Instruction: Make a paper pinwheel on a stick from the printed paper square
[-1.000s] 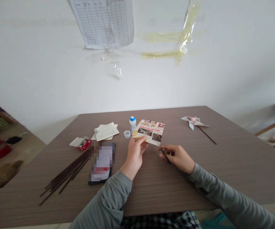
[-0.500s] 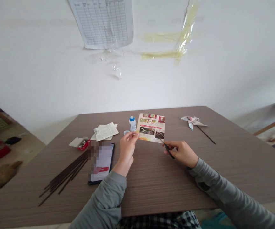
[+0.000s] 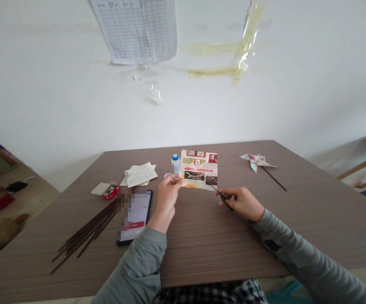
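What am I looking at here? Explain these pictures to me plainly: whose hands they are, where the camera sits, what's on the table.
These are a person's own bare hands, not a machine's. Every picture comes from one camera worn on that person's head, looking forward and down. The left hand pinches the edge of a printed leaflet. The right hand holds a slim dark tool, possibly scissors, with its tip at the leaflet. On the wood-grain table lie a white bottle with a blue cap, a phone, loose papers, a bundle of dark sticks and a paper pinwheel on a stick.
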### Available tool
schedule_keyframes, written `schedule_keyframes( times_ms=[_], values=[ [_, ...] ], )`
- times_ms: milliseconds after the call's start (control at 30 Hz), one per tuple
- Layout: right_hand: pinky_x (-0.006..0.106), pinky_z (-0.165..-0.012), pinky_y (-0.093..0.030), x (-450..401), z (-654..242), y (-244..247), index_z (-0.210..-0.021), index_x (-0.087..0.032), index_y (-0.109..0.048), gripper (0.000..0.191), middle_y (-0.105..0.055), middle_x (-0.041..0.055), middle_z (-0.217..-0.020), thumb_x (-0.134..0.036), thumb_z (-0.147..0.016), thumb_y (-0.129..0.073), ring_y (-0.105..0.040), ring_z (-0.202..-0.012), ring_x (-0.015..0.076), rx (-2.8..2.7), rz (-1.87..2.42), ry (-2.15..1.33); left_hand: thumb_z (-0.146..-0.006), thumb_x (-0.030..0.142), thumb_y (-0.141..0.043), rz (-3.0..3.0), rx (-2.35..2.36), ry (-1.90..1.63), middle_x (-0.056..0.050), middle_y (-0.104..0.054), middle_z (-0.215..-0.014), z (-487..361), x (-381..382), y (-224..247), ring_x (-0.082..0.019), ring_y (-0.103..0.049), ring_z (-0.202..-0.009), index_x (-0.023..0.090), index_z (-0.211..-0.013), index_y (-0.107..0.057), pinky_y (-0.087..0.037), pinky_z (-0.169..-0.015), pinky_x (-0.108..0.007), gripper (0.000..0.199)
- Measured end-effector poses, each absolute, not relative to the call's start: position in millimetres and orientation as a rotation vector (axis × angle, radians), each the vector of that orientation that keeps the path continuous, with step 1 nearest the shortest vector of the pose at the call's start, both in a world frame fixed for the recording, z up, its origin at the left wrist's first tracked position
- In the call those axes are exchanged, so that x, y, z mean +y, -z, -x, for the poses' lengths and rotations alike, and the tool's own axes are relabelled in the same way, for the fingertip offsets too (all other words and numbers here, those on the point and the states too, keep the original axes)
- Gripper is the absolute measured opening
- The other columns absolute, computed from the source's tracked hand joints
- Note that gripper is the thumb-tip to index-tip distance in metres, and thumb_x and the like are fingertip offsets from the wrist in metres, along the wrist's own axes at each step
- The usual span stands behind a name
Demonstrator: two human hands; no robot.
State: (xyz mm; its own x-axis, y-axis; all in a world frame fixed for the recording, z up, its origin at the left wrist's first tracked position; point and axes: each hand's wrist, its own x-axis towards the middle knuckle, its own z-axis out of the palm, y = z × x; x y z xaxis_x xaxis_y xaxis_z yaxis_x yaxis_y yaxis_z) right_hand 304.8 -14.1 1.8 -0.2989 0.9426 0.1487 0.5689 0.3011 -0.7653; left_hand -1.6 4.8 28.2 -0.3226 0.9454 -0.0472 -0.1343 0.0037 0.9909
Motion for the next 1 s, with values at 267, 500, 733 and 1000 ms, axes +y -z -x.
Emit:
schedule_keyframes(
  times_ms=[267,500,733,1000],
  values=[
    [0.038,-0.083,-0.057,-13.8,-304.7,-5.0,-0.123,-0.023,-0.107,0.042,-0.085,0.0030,-0.083,-0.048,-0.091,-0.097,-0.068,-0.077,0.0241,-1.962,1.354,-0.903,-0.068,0.029,-0.117,-0.910,1.342,-1.484,-0.002,-0.082,-0.084,1.5,3.2,-30.5,-0.023,-0.075,-0.081,0.025,-0.087,-0.086,-0.051,-0.078,-0.031,0.036],
    [0.038,-0.081,-0.055,-13.0,-304.2,-3.5,-0.116,-0.024,-0.106,0.038,-0.077,0.0003,-0.077,-0.049,-0.089,-0.097,-0.062,-0.074,0.0223,-1.945,1.340,-0.956,-0.069,0.030,-0.116,-0.913,1.352,-1.493,-0.002,-0.082,-0.084,1.9,3.8,-29.6,-0.023,-0.074,-0.080,0.025,-0.087,-0.087,-0.051,-0.077,-0.031,0.034],
    [0.037,-0.077,-0.053,-13.7,-303.6,-4.5,-0.117,-0.024,-0.106,0.039,-0.073,-0.0010,-0.071,-0.050,-0.090,-0.096,-0.061,-0.071,0.0220,-1.950,1.344,-0.968,-0.070,0.030,-0.116,-0.938,1.345,-1.526,-0.002,-0.083,-0.084,0.2,5.4,-29.0,-0.026,-0.080,-0.087,0.027,-0.084,-0.085,-0.055,-0.082,-0.032,0.035],
    [0.037,-0.077,-0.054,-12.2,-303.9,-4.4,-0.116,-0.024,-0.105,0.039,-0.078,0.0005,-0.073,-0.051,-0.089,-0.097,-0.067,-0.072,0.0231,-1.961,1.328,-1.038,-0.070,0.039,-0.120,-0.933,1.377,-1.533,-0.002,-0.083,-0.081,2.5,7.2,-28.3,-0.025,-0.079,-0.083,0.027,-0.085,-0.083,-0.052,-0.077,-0.030,0.042]
  ],
)
